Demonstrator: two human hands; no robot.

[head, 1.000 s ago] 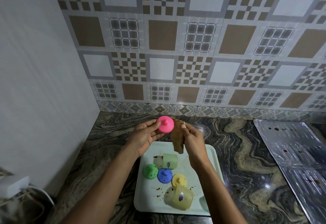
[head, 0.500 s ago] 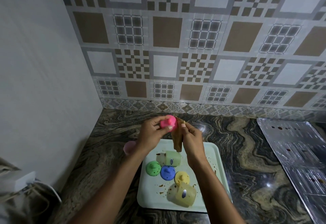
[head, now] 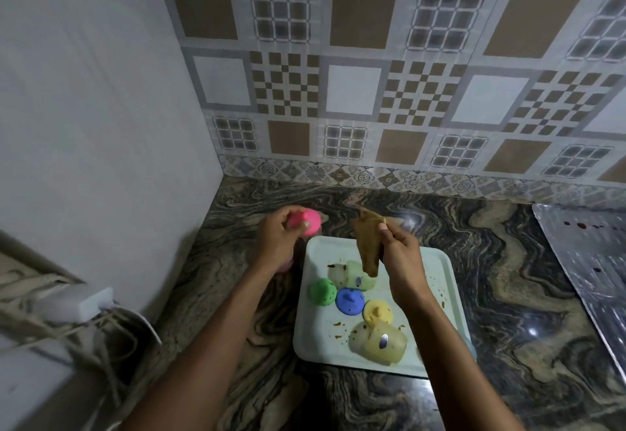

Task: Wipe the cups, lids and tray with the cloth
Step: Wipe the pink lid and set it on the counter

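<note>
Pale tray holds two toppled cups, three lids.

Stained tray bears toppled green cup, yellow cup, green lid, blue lid, yellow lid; pink lid held left of it; brown cloth hangs above.

No legible text, brand or number anywhere. Blue oval sticker on side of pale green cup lying on tray. Second oval sticker on pale yellow cup. Print on both too small and blurred to read.
</note>
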